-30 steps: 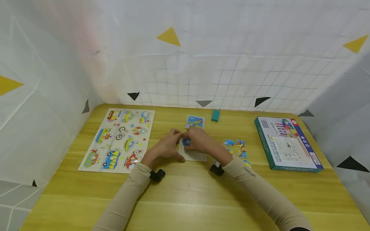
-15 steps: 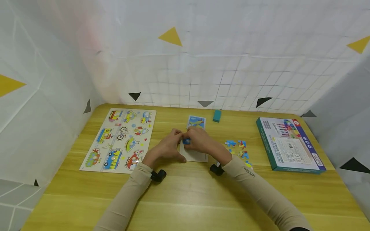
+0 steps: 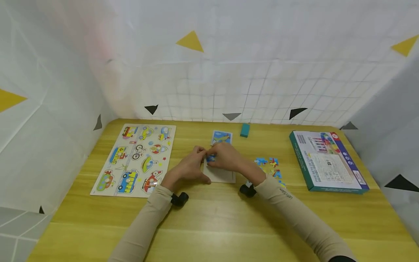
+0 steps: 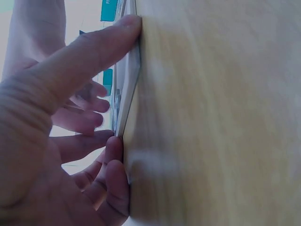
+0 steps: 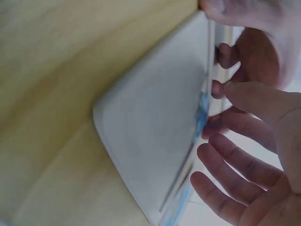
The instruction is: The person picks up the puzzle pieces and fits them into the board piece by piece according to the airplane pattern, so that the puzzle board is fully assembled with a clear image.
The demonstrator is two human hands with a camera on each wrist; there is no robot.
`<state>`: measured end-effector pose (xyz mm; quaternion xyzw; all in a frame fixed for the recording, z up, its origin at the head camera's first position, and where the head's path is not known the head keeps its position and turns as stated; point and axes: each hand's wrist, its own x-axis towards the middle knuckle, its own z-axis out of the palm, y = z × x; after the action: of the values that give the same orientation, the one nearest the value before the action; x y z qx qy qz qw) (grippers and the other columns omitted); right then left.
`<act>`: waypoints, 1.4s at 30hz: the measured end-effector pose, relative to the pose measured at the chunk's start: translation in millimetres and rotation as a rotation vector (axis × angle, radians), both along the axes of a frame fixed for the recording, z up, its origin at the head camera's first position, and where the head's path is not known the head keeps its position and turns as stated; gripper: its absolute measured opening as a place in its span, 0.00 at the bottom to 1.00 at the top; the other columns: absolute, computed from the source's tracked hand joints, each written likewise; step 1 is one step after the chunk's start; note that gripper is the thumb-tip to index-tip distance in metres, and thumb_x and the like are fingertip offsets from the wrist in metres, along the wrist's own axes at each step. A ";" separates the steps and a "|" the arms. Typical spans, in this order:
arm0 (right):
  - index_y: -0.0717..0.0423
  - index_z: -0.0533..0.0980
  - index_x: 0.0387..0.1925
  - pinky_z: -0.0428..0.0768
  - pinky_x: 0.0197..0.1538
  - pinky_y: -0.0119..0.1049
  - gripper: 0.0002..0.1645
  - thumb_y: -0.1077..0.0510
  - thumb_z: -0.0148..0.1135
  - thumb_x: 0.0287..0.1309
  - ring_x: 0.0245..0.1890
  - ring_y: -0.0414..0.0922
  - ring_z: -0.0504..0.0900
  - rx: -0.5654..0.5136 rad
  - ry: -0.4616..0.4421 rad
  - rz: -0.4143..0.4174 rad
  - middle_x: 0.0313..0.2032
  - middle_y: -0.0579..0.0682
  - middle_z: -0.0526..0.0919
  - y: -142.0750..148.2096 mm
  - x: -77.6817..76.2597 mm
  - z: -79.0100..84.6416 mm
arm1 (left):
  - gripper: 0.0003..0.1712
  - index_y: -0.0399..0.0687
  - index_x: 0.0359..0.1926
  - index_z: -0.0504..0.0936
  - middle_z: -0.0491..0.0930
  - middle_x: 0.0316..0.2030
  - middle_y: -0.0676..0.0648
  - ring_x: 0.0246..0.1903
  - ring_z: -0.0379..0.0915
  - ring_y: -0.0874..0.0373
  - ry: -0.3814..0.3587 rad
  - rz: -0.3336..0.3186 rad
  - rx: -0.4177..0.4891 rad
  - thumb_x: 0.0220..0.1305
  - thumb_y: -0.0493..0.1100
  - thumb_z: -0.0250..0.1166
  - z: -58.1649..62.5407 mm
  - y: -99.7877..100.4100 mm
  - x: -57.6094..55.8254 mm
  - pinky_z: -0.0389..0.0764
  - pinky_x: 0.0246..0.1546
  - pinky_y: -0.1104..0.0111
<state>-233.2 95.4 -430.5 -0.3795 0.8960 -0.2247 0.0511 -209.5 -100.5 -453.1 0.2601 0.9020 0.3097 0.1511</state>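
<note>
A small pale puzzle tray [image 3: 220, 177] lies on the table between the hands. My left hand [image 3: 190, 166] holds its left side, the thumb against the near corner and the other fingers along the far part of the edge. My right hand [image 3: 226, 157] reaches over the tray's far left part, its thumb and fingertips at a blue jigsaw piece [image 3: 211, 158]. In the right wrist view, the blue piece [image 5: 202, 115] shows at the fingertips, beyond the bare tray surface [image 5: 146, 113]. Behind the right hand lies a picture card [image 3: 222, 137], partly covered.
Several loose jigsaw pieces [image 3: 273, 163] lie right of the tray. A wooden vehicle puzzle board [image 3: 131, 160] is on the left. A boxed toy set [image 3: 327, 162] lies at the right, and a teal block [image 3: 244, 130] stands near the back edge.
My right hand has shifted slightly, with its wrist a little farther right, and more of the tray's near part shows. The left hand keeps its hold on the tray.
</note>
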 end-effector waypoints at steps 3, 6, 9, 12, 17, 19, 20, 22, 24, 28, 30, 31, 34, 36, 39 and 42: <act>0.58 0.86 0.49 0.78 0.38 0.40 0.17 0.57 0.73 0.57 0.37 0.49 0.81 -0.029 -0.021 -0.008 0.40 0.52 0.86 5.9 1.9 7.4 | 0.59 0.43 0.71 0.66 0.58 0.67 0.45 0.54 0.71 0.53 0.002 0.005 -0.001 0.39 0.56 0.85 0.9 0.5 -0.4 0.75 0.53 0.61; 0.59 0.85 0.50 0.80 0.44 0.44 0.18 0.56 0.72 0.59 0.44 0.50 0.82 -0.015 -0.016 -0.021 0.45 0.53 0.86 11.5 4.8 13.3 | 0.60 0.45 0.72 0.66 0.58 0.67 0.45 0.53 0.71 0.53 0.000 0.008 -0.009 0.39 0.56 0.85 1.3 0.8 -0.1 0.75 0.53 0.61; 0.60 0.84 0.50 0.80 0.49 0.47 0.19 0.55 0.72 0.59 0.49 0.51 0.82 0.004 -0.008 -0.040 0.49 0.53 0.85 16.9 7.9 17.1 | 0.62 0.45 0.73 0.65 0.57 0.67 0.45 0.53 0.71 0.54 -0.003 0.005 -0.015 0.39 0.56 0.85 1.3 1.2 -0.1 0.75 0.52 0.61; 0.61 0.84 0.50 0.80 0.50 0.48 0.20 0.55 0.73 0.58 0.50 0.52 0.82 0.012 0.000 -0.054 0.53 0.56 0.82 23.1 10.8 20.2 | 0.62 0.45 0.73 0.65 0.57 0.68 0.44 0.54 0.71 0.54 -0.005 0.006 -0.016 0.39 0.57 0.85 0.5 1.3 -0.7 0.75 0.53 0.61; 0.60 0.84 0.50 0.80 0.50 0.48 0.21 0.56 0.74 0.56 0.51 0.53 0.81 0.021 0.029 -0.068 0.52 0.56 0.82 33.8 14.4 24.4 | 0.61 0.46 0.73 0.65 0.57 0.68 0.44 0.54 0.70 0.54 -0.006 0.011 -0.019 0.39 0.57 0.85 -0.9 1.2 -1.3 0.75 0.53 0.62; 0.60 0.84 0.50 0.80 0.50 0.48 0.21 0.56 0.74 0.56 0.51 0.53 0.81 0.030 0.037 -0.076 0.51 0.54 0.83 37.6 15.8 26.3 | 0.61 0.46 0.73 0.65 0.57 0.68 0.44 0.54 0.70 0.54 -0.010 0.012 -0.017 0.39 0.56 0.85 -0.6 1.1 -1.0 0.75 0.53 0.61; 0.60 0.84 0.50 0.80 0.50 0.48 0.21 0.56 0.74 0.56 0.51 0.53 0.81 0.035 0.039 -0.082 0.50 0.54 0.83 39.6 16.3 27.2 | 0.61 0.46 0.73 0.65 0.57 0.68 0.44 0.54 0.70 0.54 -0.014 0.014 -0.011 0.39 0.56 0.85 -0.5 1.0 -0.8 0.75 0.53 0.61; 0.60 0.84 0.50 0.80 0.50 0.48 0.22 0.55 0.75 0.55 0.51 0.54 0.81 0.043 0.045 -0.091 0.50 0.54 0.83 43.6 17.9 29.3 | 0.61 0.45 0.73 0.65 0.57 0.68 0.44 0.54 0.70 0.54 -0.021 0.017 -0.004 0.39 0.55 0.85 -0.3 1.0 -0.3 0.75 0.53 0.60; 0.60 0.84 0.50 0.79 0.50 0.49 0.22 0.55 0.75 0.55 0.52 0.54 0.80 0.055 0.055 -0.102 0.50 0.54 0.83 47.8 19.8 31.7 | 0.61 0.46 0.73 0.65 0.57 0.68 0.44 0.54 0.70 0.54 -0.023 0.020 -0.003 0.38 0.55 0.85 -0.7 0.8 -0.1 0.74 0.54 0.60; 0.60 0.84 0.51 0.79 0.50 0.49 0.23 0.55 0.75 0.54 0.50 0.53 0.80 0.060 0.072 -0.124 0.49 0.54 0.83 57.3 22.0 33.8 | 0.62 0.47 0.73 0.65 0.57 0.68 0.45 0.54 0.69 0.55 -0.022 0.032 -0.007 0.38 0.56 0.85 -1.8 0.3 -0.5 0.73 0.55 0.60; 0.60 0.84 0.51 0.79 0.49 0.49 0.23 0.56 0.75 0.54 0.48 0.53 0.81 0.060 0.080 -0.131 0.48 0.54 0.83 61.6 22.3 33.4 | 0.62 0.47 0.73 0.65 0.57 0.68 0.45 0.54 0.69 0.55 -0.023 0.038 -0.006 0.37 0.56 0.86 -2.3 -0.3 -0.7 0.73 0.56 0.60; 0.60 0.84 0.51 0.80 0.48 0.49 0.23 0.56 0.75 0.54 0.47 0.53 0.81 0.055 0.079 -0.136 0.48 0.55 0.83 63.8 22.4 33.3 | 0.62 0.47 0.73 0.65 0.57 0.68 0.45 0.54 0.69 0.55 -0.024 0.039 -0.005 0.37 0.56 0.86 -2.5 -0.4 -0.8 0.73 0.56 0.60; 0.61 0.83 0.51 0.80 0.47 0.49 0.23 0.56 0.75 0.54 0.46 0.54 0.81 0.052 0.082 -0.143 0.47 0.56 0.82 70.1 23.3 33.0 | 0.63 0.48 0.73 0.65 0.57 0.68 0.46 0.54 0.69 0.55 -0.028 0.041 0.001 0.37 0.55 0.86 -2.7 -0.5 -0.9 0.72 0.57 0.60; 0.61 0.83 0.50 0.80 0.46 0.50 0.22 0.57 0.75 0.54 0.46 0.55 0.82 0.050 0.080 -0.147 0.46 0.56 0.82 74.2 23.9 32.8 | 0.63 0.48 0.74 0.64 0.57 0.68 0.46 0.54 0.69 0.55 -0.029 0.041 -0.001 0.37 0.56 0.86 -2.6 -0.2 -1.0 0.72 0.57 0.60; 0.62 0.83 0.51 0.80 0.47 0.51 0.23 0.58 0.75 0.53 0.47 0.56 0.82 0.053 0.076 -0.153 0.47 0.57 0.82 80.1 25.2 33.0 | 0.63 0.49 0.74 0.65 0.57 0.68 0.46 0.54 0.69 0.55 -0.025 0.041 -0.006 0.36 0.56 0.86 -3.2 0.3 -1.0 0.72 0.57 0.60; 0.62 0.83 0.50 0.80 0.48 0.51 0.22 0.59 0.75 0.53 0.48 0.56 0.81 0.058 0.081 -0.157 0.48 0.56 0.83 85.3 26.4 33.1 | 0.63 0.49 0.73 0.65 0.58 0.68 0.46 0.54 0.69 0.55 -0.020 0.044 -0.012 0.36 0.56 0.86 -4.4 1.2 -1.2 0.71 0.58 0.60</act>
<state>-206.7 180.7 -397.4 -0.3152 0.9304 -0.1867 0.0081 -210.7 -99.4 -457.5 0.2360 0.9077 0.3103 0.1550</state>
